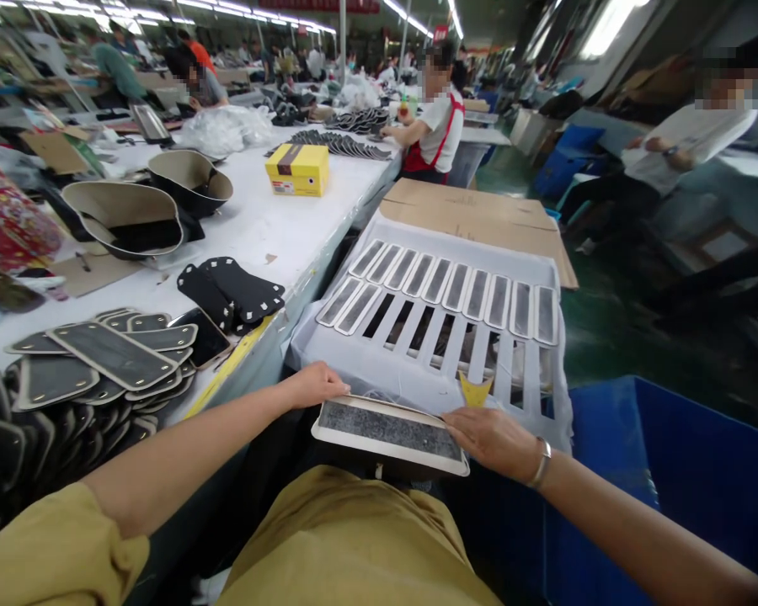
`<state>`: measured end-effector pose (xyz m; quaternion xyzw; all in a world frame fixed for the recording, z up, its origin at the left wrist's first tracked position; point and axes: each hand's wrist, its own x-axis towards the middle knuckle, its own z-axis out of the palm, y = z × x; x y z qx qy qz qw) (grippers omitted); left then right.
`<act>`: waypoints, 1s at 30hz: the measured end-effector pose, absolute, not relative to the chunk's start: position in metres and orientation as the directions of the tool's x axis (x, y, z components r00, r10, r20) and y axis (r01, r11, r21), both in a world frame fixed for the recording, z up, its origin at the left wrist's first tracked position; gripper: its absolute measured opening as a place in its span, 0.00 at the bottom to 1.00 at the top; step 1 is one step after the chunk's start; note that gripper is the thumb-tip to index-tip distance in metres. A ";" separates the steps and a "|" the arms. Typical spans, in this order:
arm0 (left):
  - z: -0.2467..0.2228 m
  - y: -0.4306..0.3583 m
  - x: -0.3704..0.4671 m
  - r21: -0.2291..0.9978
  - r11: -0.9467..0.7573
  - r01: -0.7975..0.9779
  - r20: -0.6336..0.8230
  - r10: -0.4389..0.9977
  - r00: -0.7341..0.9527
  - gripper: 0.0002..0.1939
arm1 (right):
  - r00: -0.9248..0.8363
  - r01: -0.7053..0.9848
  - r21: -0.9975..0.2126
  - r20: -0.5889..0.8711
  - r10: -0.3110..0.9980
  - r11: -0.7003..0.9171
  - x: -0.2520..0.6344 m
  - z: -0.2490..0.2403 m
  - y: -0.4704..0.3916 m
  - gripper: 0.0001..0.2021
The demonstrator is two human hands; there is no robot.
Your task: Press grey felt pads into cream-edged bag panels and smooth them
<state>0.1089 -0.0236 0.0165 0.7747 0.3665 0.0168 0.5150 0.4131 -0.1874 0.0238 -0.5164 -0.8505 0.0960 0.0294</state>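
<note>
A flat piece point(392, 431) with a dark grey centre and a pale border lies low in front of my body, tilted toward me. My left hand point(316, 385) is closed at its upper left corner, fingers curled. On its right end my right hand point(489, 436) pinches the edge between thumb and fingers. Just beyond stands a white-covered slatted rack point(379, 370), with two rows of similar grey pale-edged strips point(439, 280) laid on its far part. A yellow notched piece point(476, 390) sits at the rack's near edge, close to my right hand.
At left, a white table point(246, 219) bears piled dark panels point(110, 353), black shaped pieces point(231, 290), two open bag-like shells point(126, 217) and a yellow box point(297, 170). A blue bin point(682, 454) stands at right, cardboard point(473, 220) behind the rack. Several people work beyond.
</note>
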 end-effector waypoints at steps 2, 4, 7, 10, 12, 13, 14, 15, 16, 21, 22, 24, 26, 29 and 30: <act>0.020 -0.019 0.112 0.796 -0.219 0.564 -0.378 0.548 0.746 0.15 | -0.489 0.867 -0.135 -0.038 0.872 0.480 0.413 0.020 -0.190 0.18; 0.024 -0.013 0.116 0.783 -0.241 0.573 -0.400 0.510 0.762 0.12 | -0.504 0.863 -0.083 -0.053 0.862 0.499 0.412 0.017 -0.193 0.18; 0.028 -0.007 0.121 0.760 -0.280 0.587 -0.418 0.481 0.771 0.09 | -0.499 0.867 -0.021 -0.058 0.865 0.499 0.407 0.014 -0.196 0.18; 0.029 -0.005 0.123 0.740 -0.315 0.594 -0.424 0.466 0.776 0.09 | -0.494 0.865 0.069 -0.065 0.867 0.497 0.398 0.014 -0.197 0.20; 0.029 -0.005 0.124 0.736 -0.328 0.592 -0.428 0.451 0.783 0.10 | -0.480 0.860 0.140 -0.105 0.871 0.491 0.391 0.016 -0.197 0.21; 0.030 -0.004 0.124 0.736 -0.333 0.590 -0.432 0.440 0.787 0.10 | -0.471 0.857 0.165 -0.130 0.873 0.487 0.389 0.018 -0.197 0.21; 0.030 -0.003 0.125 0.737 -0.337 0.586 -0.435 0.426 0.793 0.10 | -0.463 0.858 0.175 -0.147 0.874 0.484 0.387 0.021 -0.196 0.21; 0.030 -0.001 0.126 0.742 -0.340 0.578 -0.438 0.406 0.802 0.11 | -0.457 0.862 0.162 -0.158 0.875 0.480 0.386 0.024 -0.195 0.21; 0.030 0.002 0.127 0.751 -0.341 0.565 -0.440 0.380 0.814 0.11 | -0.450 0.874 0.122 -0.161 0.879 0.470 0.387 0.027 -0.194 0.21; 0.018 0.024 0.138 0.843 -0.265 0.468 -0.427 0.197 0.882 0.15 | -0.272 0.855 -0.496 -0.184 0.945 0.150 0.409 0.030 -0.177 0.18; 0.015 0.027 0.139 0.860 -0.221 0.459 -0.432 0.159 0.888 0.16 | -0.213 0.794 -0.607 -0.225 0.951 0.034 0.415 0.027 -0.171 0.19; 0.009 0.031 0.143 0.879 -0.146 0.453 -0.439 0.121 0.890 0.15 | -0.138 0.674 -0.721 -0.337 0.931 -0.161 0.424 0.018 -0.158 0.17; 0.005 0.031 0.148 0.884 -0.117 0.453 -0.438 0.131 0.889 0.13 | -0.149 0.615 -0.746 -0.430 0.891 -0.257 0.429 0.008 -0.146 0.14; 0.002 0.029 0.157 0.883 -0.105 0.458 -0.444 0.131 0.886 0.12 | -0.222 0.566 -0.770 -0.488 0.844 -0.295 0.433 -0.002 -0.131 0.13; 0.001 0.029 0.160 0.883 -0.103 0.457 -0.445 0.125 0.887 0.12 | -0.249 0.552 -0.779 -0.494 0.833 -0.297 0.433 -0.004 -0.127 0.13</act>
